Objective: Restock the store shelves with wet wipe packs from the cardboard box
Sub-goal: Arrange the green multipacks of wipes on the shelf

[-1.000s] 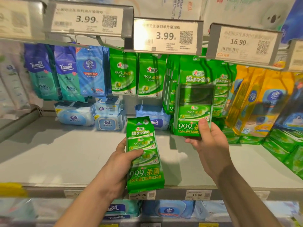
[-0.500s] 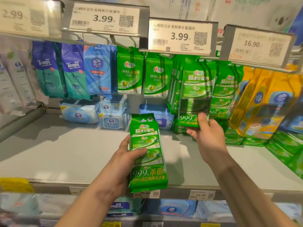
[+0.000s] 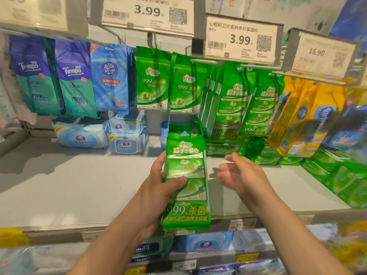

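My left hand (image 3: 158, 187) grips a tall green wet wipe pack (image 3: 186, 195) upright in front of the grey shelf (image 3: 79, 185), thumb across its front. To the right of that pack my right hand (image 3: 242, 175) hovers with fingers loosely spread and holds nothing. Behind it, a row of the same green packs (image 3: 230, 110) hangs from a hook under the 3.99 price tag (image 3: 241, 39). More hang beside them (image 3: 260, 110). The cardboard box is out of view.
Smaller green packs (image 3: 153, 82), blue Vinda packs (image 3: 111, 80) and Tempo packs (image 3: 75, 80) hang at the left. White-blue wipe bricks (image 3: 127, 143) lie at the shelf's back. Yellow packs (image 3: 305, 116) hang right, with green packs (image 3: 341, 179) stacked below. A lower shelf (image 3: 204, 245) holds blue packs.
My right hand let go of the green pack, which now hangs on the hook, and drew back down toward me, open. My left hand still holds its pack, slightly higher.
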Demonstrator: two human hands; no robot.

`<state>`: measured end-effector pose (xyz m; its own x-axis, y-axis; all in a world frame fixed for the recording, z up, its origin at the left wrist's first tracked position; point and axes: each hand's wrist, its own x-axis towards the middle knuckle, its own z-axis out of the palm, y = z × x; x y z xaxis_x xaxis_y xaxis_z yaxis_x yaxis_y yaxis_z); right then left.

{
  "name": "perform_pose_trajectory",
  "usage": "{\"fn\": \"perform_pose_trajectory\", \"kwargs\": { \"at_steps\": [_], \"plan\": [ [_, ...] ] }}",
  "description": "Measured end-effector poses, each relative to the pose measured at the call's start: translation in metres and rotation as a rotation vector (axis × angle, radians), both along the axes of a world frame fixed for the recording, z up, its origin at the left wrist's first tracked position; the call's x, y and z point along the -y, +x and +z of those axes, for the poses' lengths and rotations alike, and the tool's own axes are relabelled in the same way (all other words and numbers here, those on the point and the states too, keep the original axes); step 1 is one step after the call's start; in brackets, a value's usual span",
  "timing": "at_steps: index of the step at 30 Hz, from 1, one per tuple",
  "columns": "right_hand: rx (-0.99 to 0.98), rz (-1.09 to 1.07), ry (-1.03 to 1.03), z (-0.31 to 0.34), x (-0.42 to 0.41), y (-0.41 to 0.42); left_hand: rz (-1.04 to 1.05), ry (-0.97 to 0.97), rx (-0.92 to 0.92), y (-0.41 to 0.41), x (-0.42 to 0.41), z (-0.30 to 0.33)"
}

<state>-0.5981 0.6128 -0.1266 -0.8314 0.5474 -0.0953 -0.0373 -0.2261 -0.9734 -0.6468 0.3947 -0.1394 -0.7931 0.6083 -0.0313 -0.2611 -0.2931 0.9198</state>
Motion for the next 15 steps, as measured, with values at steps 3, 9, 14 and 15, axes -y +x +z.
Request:
{"fn": "perform_pose_trajectory", "kwargs": {
  "at_steps": [3,9,14,15],
  "plan": [
    [0.042,0.155,0.064,-0.003,0.019,0.021,-0.002,0.005,-0.010,-0.002,-0.001,-0.002],
    [0.225,0.331,0.272,-0.014,0.036,0.056,0.003,0.041,-0.054,0.001,-0.013,-0.006],
    [0.185,0.337,0.472,-0.028,0.024,0.086,0.014,0.059,-0.110,0.019,-0.032,-0.005],
    [0.174,0.337,0.480,-0.030,0.019,0.090,-0.008,0.064,-0.121,0.023,-0.037,-0.004]
  ]
}}
